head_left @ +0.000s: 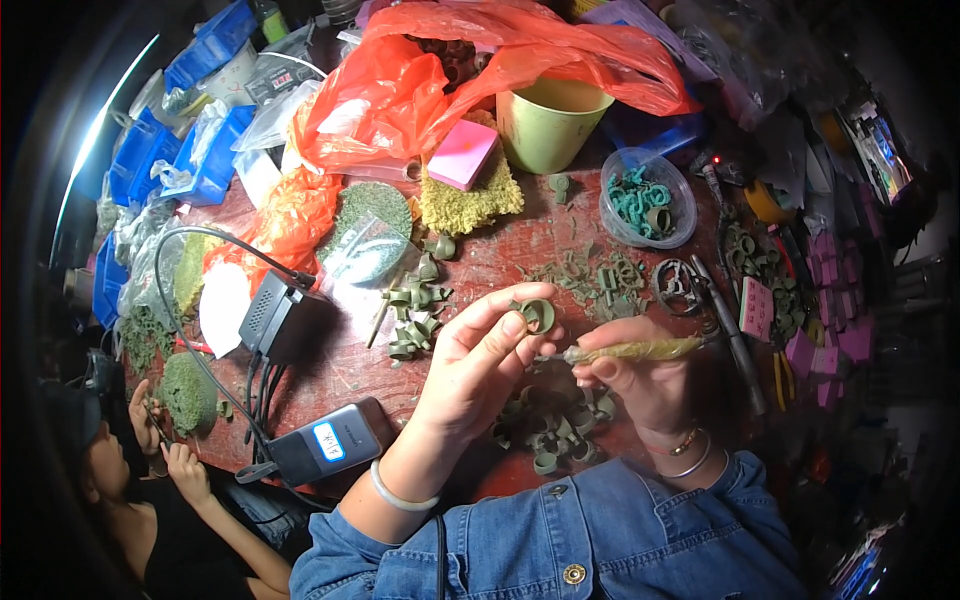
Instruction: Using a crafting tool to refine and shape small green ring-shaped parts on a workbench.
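Observation:
My left hand [478, 345] is closed, pinching a dull green ring [537, 316], which looks like wax, between thumb and fingers. In my right hand [645, 380] is a pen-shaped tool with a yellow-wrapped handle [640, 350]. Its thin tip points left, just below the ring; whether it touches anything there is hard to tell. Below my hands lies a pile of similar green rings [560, 425]. Another cluster of green pieces [415, 320] sits left of my left hand, and loose rings with shavings [605, 285] lie beyond my right hand.
A clear tub [648, 198] holds teal strands. Farther back stand a pale green cup [552, 125], a pink block [463, 155] on a yellow sponge, and red plastic bags [400, 85]. A power bank [330, 440] with cables lies left. At lower left, another person's hands [165, 440] hold something thin.

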Tool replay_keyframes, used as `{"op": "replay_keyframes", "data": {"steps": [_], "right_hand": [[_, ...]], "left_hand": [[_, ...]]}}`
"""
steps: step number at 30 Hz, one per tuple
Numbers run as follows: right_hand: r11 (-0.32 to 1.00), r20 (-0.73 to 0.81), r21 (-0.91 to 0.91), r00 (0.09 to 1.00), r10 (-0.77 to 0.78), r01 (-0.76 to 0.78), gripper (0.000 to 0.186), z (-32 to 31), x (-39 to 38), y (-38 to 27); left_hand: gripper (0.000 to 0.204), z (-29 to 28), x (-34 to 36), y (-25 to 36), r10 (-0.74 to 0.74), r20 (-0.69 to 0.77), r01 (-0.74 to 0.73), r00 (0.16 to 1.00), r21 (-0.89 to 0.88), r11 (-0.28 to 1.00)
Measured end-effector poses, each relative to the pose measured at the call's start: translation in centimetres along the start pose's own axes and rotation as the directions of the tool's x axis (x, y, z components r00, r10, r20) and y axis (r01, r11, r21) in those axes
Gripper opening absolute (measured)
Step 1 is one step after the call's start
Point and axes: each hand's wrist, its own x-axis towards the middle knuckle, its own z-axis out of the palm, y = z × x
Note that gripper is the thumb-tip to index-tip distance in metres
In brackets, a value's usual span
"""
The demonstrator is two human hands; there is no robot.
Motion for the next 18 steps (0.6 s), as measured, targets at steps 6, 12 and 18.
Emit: {"op": "replay_keyframes", "data": {"steps": [6,12,18], "right_hand": [[0.998,-0.051,0.067,0.999,-0.004,0.008,0.024,0.36,0.21,0.11],[0.992,-0.118,0.103,0.991,-0.062,0.074,0.023,0.13,0.07,0.56],[0.981,-0.057,0.179,0.996,-0.068,0.077,0.023,0.25,0.1,0.97]], "left_hand": [[0.037,-0.2,-0.12,0.06,-0.023,0.079,0.031,0.997,-0.104,0.994],[0.047,-0.05,-0.1,0.21,-0.026,0.02,0.027,0.999,-0.014,1.0],[0.038,-0.48,-0.08,-0.1,-0.006,0.086,0.017,0.996,-0.129,0.991]]}}
